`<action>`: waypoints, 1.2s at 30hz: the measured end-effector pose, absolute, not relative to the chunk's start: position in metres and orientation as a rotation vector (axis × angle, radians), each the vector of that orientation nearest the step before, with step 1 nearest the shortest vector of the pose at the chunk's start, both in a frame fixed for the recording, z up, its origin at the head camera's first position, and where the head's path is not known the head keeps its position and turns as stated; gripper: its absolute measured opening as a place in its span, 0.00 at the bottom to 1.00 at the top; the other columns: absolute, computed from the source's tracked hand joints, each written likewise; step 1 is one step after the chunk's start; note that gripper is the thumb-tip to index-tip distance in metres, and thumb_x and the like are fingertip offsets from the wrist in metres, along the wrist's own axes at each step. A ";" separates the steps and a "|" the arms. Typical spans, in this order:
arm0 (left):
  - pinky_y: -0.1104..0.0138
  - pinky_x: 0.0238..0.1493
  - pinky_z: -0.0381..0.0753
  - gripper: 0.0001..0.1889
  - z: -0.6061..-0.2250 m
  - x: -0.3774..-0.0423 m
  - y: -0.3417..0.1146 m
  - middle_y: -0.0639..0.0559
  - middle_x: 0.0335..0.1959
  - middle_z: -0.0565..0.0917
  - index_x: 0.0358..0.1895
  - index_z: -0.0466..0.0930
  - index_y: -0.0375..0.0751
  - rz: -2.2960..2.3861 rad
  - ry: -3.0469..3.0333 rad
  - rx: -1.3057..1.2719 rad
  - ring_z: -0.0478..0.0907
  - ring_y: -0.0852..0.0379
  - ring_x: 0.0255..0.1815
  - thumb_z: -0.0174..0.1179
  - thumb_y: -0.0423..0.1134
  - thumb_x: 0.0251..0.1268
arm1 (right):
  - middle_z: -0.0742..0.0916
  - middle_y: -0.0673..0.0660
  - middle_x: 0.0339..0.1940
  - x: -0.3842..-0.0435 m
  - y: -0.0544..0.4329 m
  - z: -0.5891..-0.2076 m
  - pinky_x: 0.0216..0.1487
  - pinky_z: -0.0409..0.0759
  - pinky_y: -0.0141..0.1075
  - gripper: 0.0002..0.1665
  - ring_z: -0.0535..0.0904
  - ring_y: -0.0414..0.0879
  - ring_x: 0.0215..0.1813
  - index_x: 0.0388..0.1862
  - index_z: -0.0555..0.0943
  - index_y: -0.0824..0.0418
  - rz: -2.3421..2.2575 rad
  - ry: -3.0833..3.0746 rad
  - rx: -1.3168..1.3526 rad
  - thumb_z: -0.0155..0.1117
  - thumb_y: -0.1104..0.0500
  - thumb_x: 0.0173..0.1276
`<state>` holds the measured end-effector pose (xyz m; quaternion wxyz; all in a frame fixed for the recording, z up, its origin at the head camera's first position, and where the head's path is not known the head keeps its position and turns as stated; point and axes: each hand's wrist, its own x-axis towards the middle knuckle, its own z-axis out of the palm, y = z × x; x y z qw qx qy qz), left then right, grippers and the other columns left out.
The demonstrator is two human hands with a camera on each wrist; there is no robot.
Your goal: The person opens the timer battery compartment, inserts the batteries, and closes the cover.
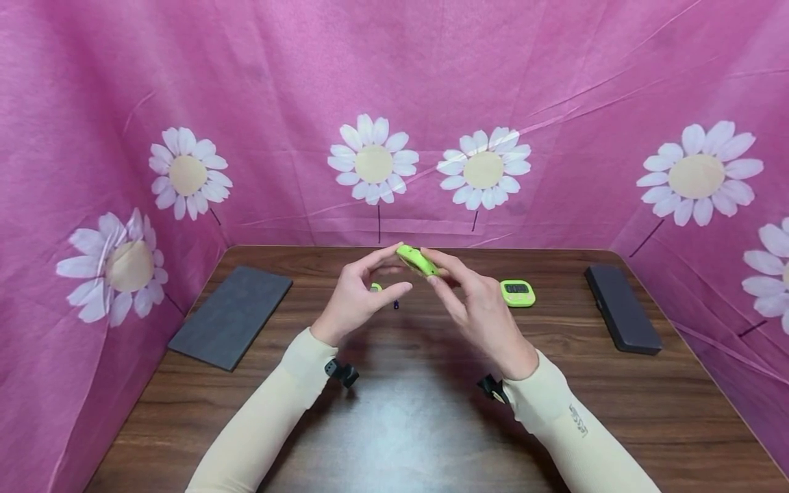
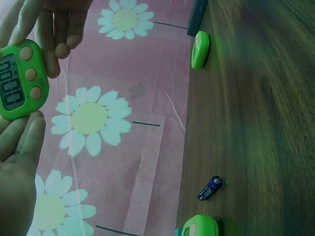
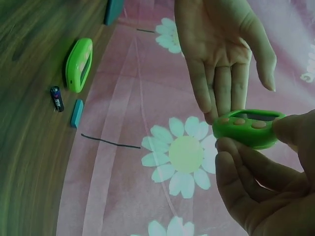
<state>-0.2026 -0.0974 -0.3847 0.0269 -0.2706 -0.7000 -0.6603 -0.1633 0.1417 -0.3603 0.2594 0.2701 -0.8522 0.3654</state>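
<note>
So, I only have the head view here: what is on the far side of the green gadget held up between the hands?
Observer: The left wrist view shows it is a green timer with digits on its screen.
Operator: Anything beside those digits?
Observer: Three round buttons, set in a row.
Operator: And is anything else hidden from me?
Observer: Yes, the right wrist view shows a small teal object near the battery.

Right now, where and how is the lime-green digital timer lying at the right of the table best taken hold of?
Probably pinch the lime-green digital timer by its left and right edges, the right hand coming from above once free of the held timer. It lies flat, display up, both edges uncovered, so that pinch should leave the display clear.
</note>
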 end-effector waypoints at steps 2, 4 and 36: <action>0.77 0.36 0.78 0.37 -0.385 -0.202 -0.097 0.40 0.66 0.90 0.82 0.76 0.44 -2.039 -2.166 -0.837 0.87 0.40 0.69 0.76 0.29 0.70 | 0.98 0.56 0.47 -0.164 0.142 -0.360 0.41 0.93 0.45 0.31 0.95 0.45 0.43 0.80 0.81 0.49 0.974 -2.302 0.738 0.72 0.64 0.82; 0.77 0.30 0.73 0.39 -0.386 -0.202 -0.097 0.39 0.66 0.90 0.83 0.75 0.46 -2.037 -2.168 -0.837 0.87 0.38 0.69 0.76 0.28 0.70 | 0.98 0.58 0.45 -0.164 0.143 -0.361 0.42 0.93 0.46 0.32 0.95 0.47 0.42 0.80 0.81 0.49 0.971 -2.288 0.738 0.71 0.65 0.81; 0.73 0.31 0.70 0.38 -0.387 -0.200 -0.093 0.47 0.64 0.92 0.79 0.81 0.48 -1.565 -2.201 -0.855 0.66 0.65 0.26 0.84 0.36 0.64 | 0.89 0.57 0.51 -0.178 0.161 -0.358 0.57 0.84 0.21 0.43 0.86 0.43 0.51 0.76 0.85 0.60 1.392 -2.398 0.645 0.89 0.67 0.61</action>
